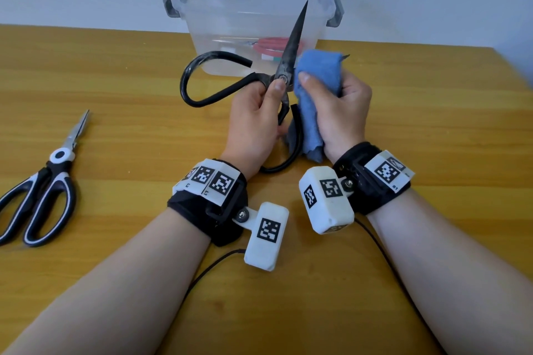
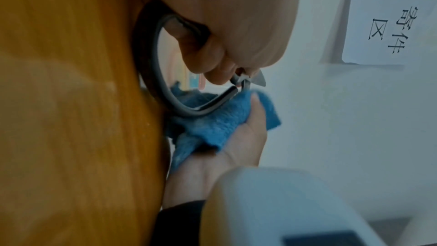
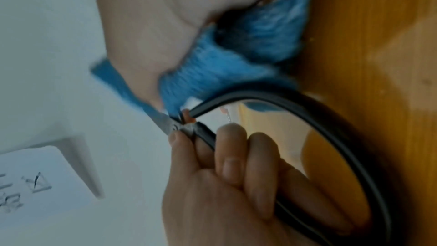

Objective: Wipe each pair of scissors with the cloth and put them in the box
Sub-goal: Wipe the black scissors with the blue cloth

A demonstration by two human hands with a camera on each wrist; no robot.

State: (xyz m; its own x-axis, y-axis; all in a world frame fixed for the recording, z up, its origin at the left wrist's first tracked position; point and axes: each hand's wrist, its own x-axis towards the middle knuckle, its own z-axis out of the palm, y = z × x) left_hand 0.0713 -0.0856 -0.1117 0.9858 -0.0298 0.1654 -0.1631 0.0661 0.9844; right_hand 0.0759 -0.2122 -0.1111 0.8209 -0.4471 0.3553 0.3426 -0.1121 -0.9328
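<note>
Left hand (image 1: 253, 112): grips black scissors (image 1: 288, 49) at the pivot, blades open, one pointing far.
Right hand (image 1: 337, 106): clutches blue cloth (image 1: 317, 72) over the other blade.
Box (image 1: 245, 8): far centre of table (image 1: 115, 66), red-handled scissors (image 1: 271, 46) inside.
Black-and-white scissors (image 1: 49, 181): near left.

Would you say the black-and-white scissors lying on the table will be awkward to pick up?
Probably not: the black-and-white handled scissors lie flat and closed on the wooden table, so rolling seems unlikely. The looped handles look grippy; the metal blades likely stay stiff.
</note>
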